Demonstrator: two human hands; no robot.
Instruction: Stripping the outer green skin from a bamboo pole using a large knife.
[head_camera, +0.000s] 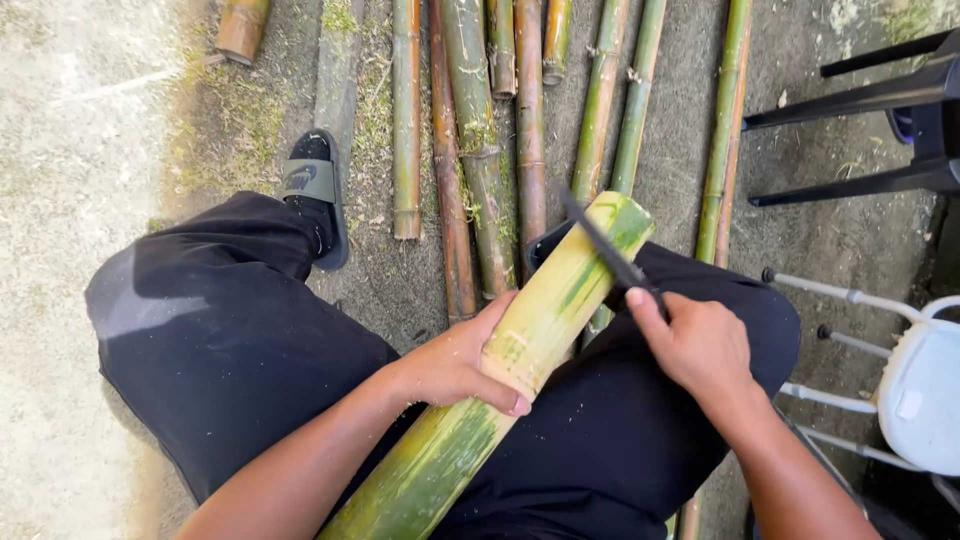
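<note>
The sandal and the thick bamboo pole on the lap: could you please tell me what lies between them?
In the head view, the person's left leg in black trousers lies between the sandal and the thick bamboo pole.

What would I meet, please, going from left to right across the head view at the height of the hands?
Black trouser leg → left hand → thick green-yellow bamboo pole → right hand, gripping a dark knife → white plastic chair.

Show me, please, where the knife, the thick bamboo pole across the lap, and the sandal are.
knife (603, 243): head view, middle of the dark blade.
thick bamboo pole (560, 290): head view, pale scraped upper stretch.
sandal (312, 181): head view, grey strap over the foot.
</note>
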